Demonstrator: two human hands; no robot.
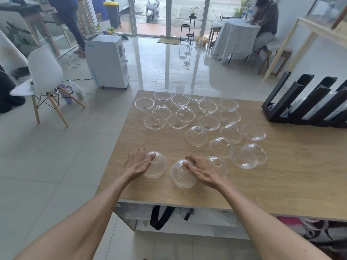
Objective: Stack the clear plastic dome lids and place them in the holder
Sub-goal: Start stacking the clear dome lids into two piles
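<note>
Here both hands' fingers (153,156) rest spread on two dome-up lids (183,176).

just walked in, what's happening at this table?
A person is gathering clear dome lids spread over a wooden table. The left hand rests on one lid, and the right hand on the lid beside it. About twenty more lie loose, some upside down. The black holder at the far right already holds some.

bright daylight via glass doors (153,15) | floor (169,59) glare | wide-angle edge warp | sharp
</note>
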